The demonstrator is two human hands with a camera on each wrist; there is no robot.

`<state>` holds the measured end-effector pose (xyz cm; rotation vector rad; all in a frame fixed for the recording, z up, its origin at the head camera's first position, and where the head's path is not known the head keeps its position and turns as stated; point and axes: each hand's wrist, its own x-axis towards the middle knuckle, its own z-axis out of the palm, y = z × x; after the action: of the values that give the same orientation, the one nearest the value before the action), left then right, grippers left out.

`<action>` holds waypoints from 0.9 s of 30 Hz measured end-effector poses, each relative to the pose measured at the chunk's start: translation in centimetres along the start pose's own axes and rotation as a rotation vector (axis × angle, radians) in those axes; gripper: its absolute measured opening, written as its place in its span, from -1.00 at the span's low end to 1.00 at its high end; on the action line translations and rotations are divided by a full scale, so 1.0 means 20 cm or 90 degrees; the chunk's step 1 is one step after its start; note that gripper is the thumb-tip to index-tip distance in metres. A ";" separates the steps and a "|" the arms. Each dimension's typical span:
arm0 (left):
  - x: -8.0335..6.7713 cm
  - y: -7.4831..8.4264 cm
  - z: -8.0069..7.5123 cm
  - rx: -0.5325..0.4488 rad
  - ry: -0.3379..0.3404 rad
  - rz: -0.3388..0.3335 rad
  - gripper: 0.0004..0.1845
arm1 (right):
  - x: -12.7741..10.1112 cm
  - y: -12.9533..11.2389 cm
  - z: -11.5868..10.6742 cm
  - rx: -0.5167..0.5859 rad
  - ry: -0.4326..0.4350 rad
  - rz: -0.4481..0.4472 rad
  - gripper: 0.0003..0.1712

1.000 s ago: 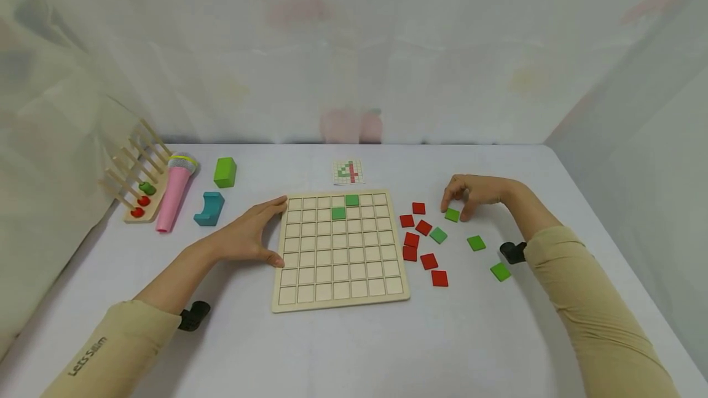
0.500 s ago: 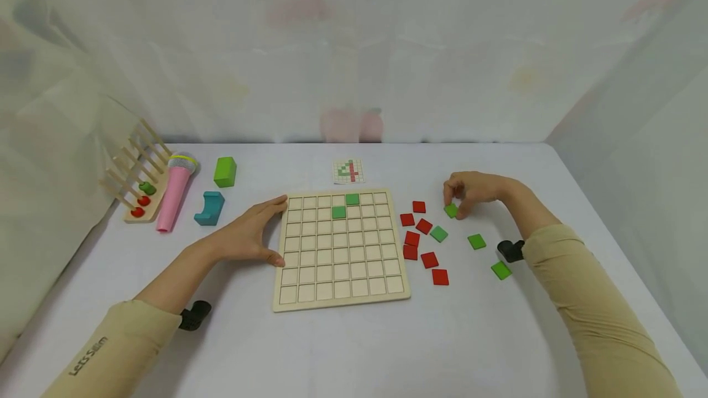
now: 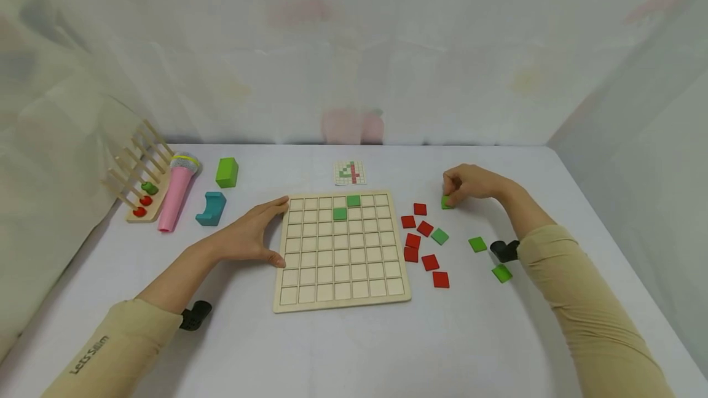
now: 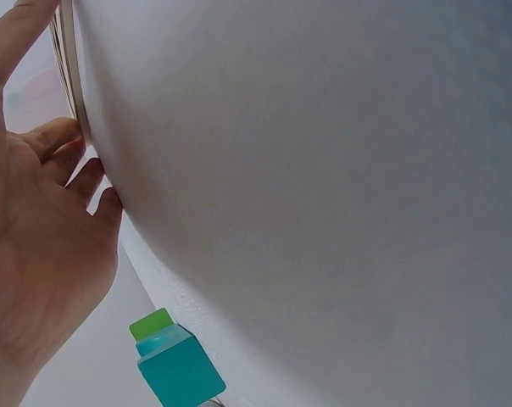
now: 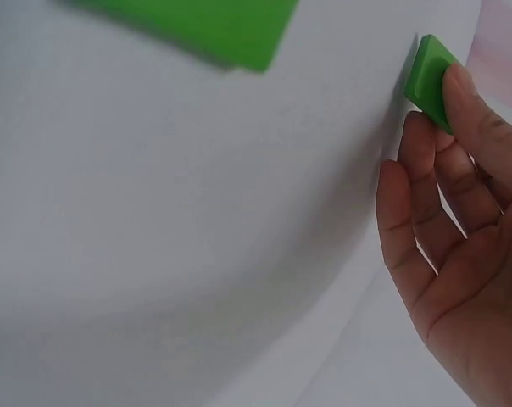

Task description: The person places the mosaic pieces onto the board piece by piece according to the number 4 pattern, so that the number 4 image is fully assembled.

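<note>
A wooden grid board lies at the table's middle with two green tiles set in its upper rows. My left hand rests open against the board's left edge, fingers straight. My right hand pinches a small green tile to the right of the board, just above the table. Several red tiles and a few green tiles lie loose between the board and my right forearm.
A small pattern card lies behind the board. At the left stand a green block, a teal block, a pink toy microphone and a wooden peg rack. White fabric walls close in the table.
My right hand closed on the green tile and lifted it slightly back and up from the loose pile. The left hand and the board have stayed put.
</note>
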<state>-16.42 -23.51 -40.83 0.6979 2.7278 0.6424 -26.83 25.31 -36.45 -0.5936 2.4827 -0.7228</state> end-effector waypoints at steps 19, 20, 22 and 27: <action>0.00 0.01 0.00 0.006 0.002 0.002 0.36 | 0.15 -0.35 0.08 0.054 0.049 -0.085 -0.85; 0.00 0.01 0.00 0.006 0.002 0.003 0.36 | 0.16 -0.36 0.09 0.051 0.051 -0.092 -0.85; 0.00 0.01 0.00 0.008 0.003 0.004 0.36 | 0.18 -0.40 0.11 0.048 0.051 -0.101 -0.87; 0.00 0.02 0.00 0.009 0.002 0.003 0.35 | 0.22 -0.50 0.17 0.042 0.037 -0.125 -0.86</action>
<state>-16.39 -23.23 -40.66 0.7070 2.7368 0.6265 -25.83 14.08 -34.65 -0.8095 2.4665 -0.9042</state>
